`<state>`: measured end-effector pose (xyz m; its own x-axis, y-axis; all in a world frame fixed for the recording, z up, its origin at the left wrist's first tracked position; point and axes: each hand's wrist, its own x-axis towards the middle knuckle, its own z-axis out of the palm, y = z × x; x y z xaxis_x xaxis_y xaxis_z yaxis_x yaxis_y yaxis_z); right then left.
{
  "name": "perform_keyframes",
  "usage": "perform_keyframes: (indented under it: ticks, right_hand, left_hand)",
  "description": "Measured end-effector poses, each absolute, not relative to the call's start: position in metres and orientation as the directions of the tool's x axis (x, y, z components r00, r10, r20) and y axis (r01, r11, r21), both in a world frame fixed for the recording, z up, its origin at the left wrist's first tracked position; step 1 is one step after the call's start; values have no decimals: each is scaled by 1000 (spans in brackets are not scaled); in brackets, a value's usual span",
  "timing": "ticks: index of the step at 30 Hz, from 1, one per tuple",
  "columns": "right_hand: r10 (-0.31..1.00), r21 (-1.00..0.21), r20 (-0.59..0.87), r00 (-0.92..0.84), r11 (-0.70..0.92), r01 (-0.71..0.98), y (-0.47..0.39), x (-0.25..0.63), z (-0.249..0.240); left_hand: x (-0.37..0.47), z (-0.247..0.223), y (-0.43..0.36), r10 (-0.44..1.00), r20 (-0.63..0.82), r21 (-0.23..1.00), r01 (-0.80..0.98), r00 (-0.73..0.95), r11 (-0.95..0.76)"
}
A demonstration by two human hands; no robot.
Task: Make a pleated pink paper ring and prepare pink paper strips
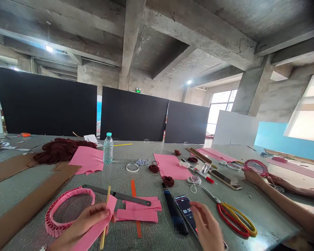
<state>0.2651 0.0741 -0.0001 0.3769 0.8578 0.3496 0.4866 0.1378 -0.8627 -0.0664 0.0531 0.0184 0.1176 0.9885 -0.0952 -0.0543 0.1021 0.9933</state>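
My left hand point(90, 218) is closed on a pink strip point(94, 237) and a thin yellow stick point(103, 238) that crosses it. Left of that hand lies a pink pleated ring point(51, 217). Pink strips point(143, 215) lie in a stack to the right, over an orange strip point(138, 230), with a grey metal ruler point(131, 198) across them. My right hand point(206, 226) is over the lower right part of a phone point(183, 205) showing a timer, fingers bent and slightly apart, nothing visible between them. A dark-handled knife point(172, 209) lies left of the phone.
Scissors point(234, 219) with red and yellow handles lie at right. Farther back are a bottle point(108, 148), pink sheets point(170, 166), dark yarn point(60, 150) and another phone point(225, 179). Cardboard point(28, 209) lies at left. Another person's hands point(253, 174) hold a round pink piece at right.
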Motion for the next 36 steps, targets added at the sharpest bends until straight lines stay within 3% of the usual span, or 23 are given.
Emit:
perform_keyframes:
  ticks: [2, 4, 6, 9, 11, 14, 16, 19, 24, 31, 36]
  right_hand:
    - [947, -874, 316, 57, 267, 406, 68, 219, 9]
    - [940, -905, 222, -258, 297, 306, 65, 175, 17]
    - [872, -919, 173, -458, 310, 242, 68, 140, 19]
    - [770, -912, 143, -621, 347, 219, 83, 107, 14]
    - [773, -931, 153, -616, 322, 172, 96, 94, 8]
    - [844, -997, 78, -531, 75, -29, 115, 87, 4]
    - [867, -984, 25, -497, -65, -164, 125, 90, 6]
    - [874, -961, 0, -486, -135, -241, 136, 108, 13]
    - [874, -959, -7, -486, -144, -245, 138, 126, 17]
    - [804, -999, 41, -593, 27, -32, 119, 111, 4]
    - [666, -968, -28, -745, -203, -144, 116, 111, 4]
  left_hand:
    - [-65, 13, 54, 957, -96, 988, -89, 272, 124]
    - [-61, 9, 54, 933, -76, 987, -103, 351, 120]
    - [-58, 9, 53, 910, -88, 986, -95, 406, 138]
    - [-55, 13, 49, 883, -115, 984, -72, 455, 165]
    - [-55, 17, 47, 893, -126, 983, -63, 432, 170]
    - [-56, 17, 49, 923, -149, 975, -102, 355, 197]
    - [-56, 13, 54, 943, -140, 967, -162, 302, 196]
    - [-57, 5, 63, 971, -80, 935, -321, 227, 153]
    - [-63, 0, 75, 992, -126, 826, -553, 0, 105]
    - [-71, 5, 77, 982, -105, 791, -611, -159, -14]
    - [-72, 5, 80, 973, -91, 812, -582, -213, -51]
